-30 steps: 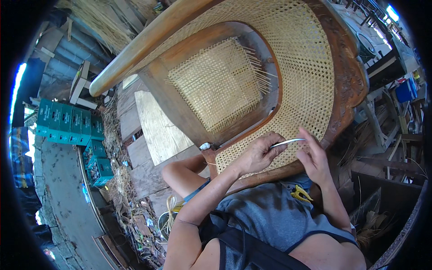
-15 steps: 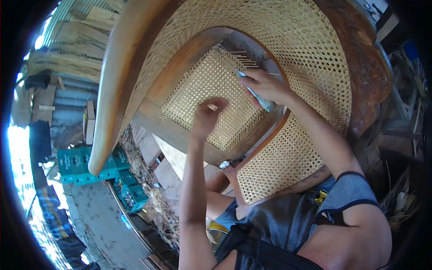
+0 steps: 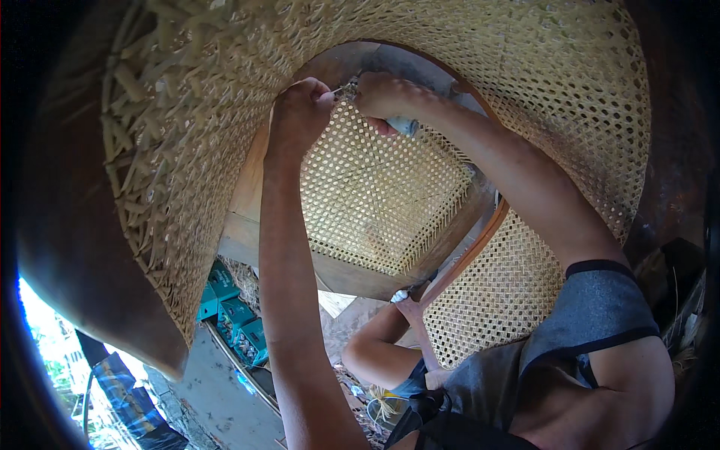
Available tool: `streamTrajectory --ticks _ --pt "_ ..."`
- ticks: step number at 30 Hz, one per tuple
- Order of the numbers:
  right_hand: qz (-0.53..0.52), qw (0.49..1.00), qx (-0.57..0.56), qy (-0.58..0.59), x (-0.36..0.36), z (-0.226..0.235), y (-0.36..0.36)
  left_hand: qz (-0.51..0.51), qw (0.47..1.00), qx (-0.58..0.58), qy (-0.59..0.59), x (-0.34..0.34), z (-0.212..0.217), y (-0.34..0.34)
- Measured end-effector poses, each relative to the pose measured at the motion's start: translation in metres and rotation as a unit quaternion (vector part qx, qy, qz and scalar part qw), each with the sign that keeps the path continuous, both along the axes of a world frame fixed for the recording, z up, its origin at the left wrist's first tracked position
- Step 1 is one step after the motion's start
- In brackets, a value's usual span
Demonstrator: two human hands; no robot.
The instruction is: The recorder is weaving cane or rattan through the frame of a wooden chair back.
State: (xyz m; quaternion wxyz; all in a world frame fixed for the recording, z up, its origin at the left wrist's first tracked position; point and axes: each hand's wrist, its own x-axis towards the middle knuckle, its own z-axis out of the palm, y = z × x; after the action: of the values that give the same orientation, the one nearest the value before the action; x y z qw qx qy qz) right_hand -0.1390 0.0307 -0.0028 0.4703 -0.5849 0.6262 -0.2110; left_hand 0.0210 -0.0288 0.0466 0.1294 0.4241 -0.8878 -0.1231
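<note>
A woven cane seat panel point(image 3: 375, 191) lies within a wooden seat frame point(image 3: 345, 274), cane ends sticking out along its edges. At the panel's far corner my left hand point(image 3: 302, 112) is closed, pinching a thin pale cane strand point(image 3: 336, 91). Just to its right, my right hand point(image 3: 384, 96) is wrapped round a light-blue-handled tool point(image 3: 403, 125), whose working end is hidden. The two hands are slightly apart, with the strand showing between them.
A curved cane backrest point(image 3: 555, 112) rises around the seat, with a coarse woven edge point(image 3: 161, 150) close on the left. A caned side panel point(image 3: 495, 292) stands by my body. Green boxes point(image 3: 244, 330) sit on the lower left.
My left hand has moved up and left from over the panel to its far corner and pinches a strand. My right hand has shifted left with the tool. The view has moved closer.
</note>
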Motion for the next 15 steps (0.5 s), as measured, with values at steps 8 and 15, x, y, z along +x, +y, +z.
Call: streamTrajectory --ticks 8,15 --pt "-0.04 0.984 -0.17 -0.029 0.003 -0.034 0.005 -0.023 0.999 -0.038 -0.005 0.005 -0.01 -0.003" --pt "-0.039 0.982 -0.16 -0.088 -0.002 -0.025 0.007 -0.048 0.997 -0.048 -0.027 0.0 -0.003 0.001"
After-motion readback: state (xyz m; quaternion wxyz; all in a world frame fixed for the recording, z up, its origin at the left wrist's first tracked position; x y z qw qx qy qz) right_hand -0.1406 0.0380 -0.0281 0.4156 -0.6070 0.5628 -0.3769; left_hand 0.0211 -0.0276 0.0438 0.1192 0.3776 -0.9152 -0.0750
